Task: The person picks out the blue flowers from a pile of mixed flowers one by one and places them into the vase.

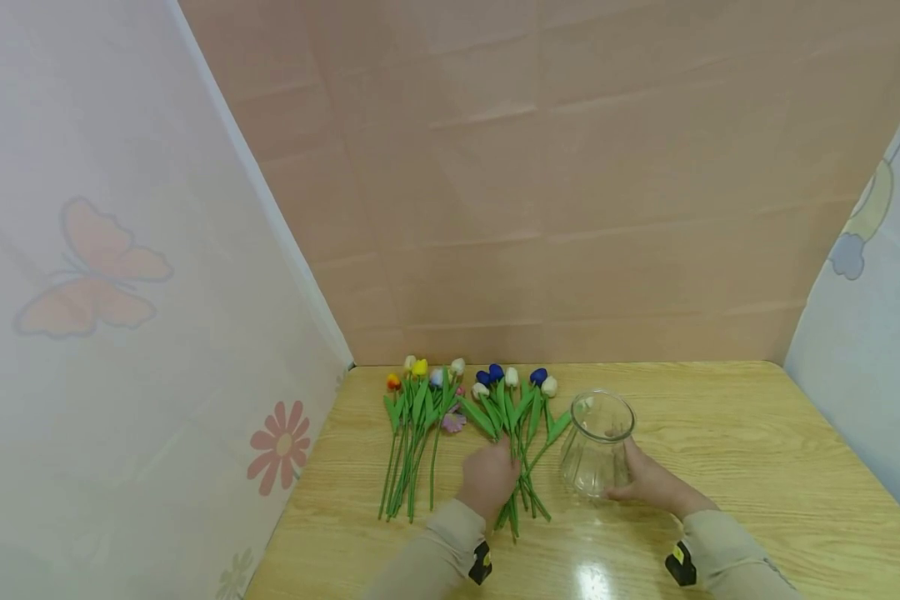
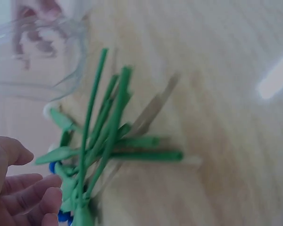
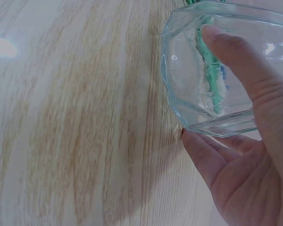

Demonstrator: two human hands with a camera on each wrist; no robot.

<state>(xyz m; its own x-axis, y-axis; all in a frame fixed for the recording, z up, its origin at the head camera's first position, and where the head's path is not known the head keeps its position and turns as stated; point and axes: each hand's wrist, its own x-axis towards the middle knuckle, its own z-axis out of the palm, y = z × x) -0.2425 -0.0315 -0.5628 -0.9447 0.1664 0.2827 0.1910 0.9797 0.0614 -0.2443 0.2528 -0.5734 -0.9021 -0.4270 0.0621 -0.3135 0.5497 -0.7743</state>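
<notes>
I see the right hand grip the glass vase; just left of the vase lie blue and white tulips, the left hand over them, thumb and fingers apart.

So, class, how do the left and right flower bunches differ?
The left bunch mixes yellow, orange, white and pink flowers; the right bunch shows dark blue and white. The left bunch's stems lie mostly side by side; the right bunch's cross. Both lie on the table, with green stems and leaves.
</notes>
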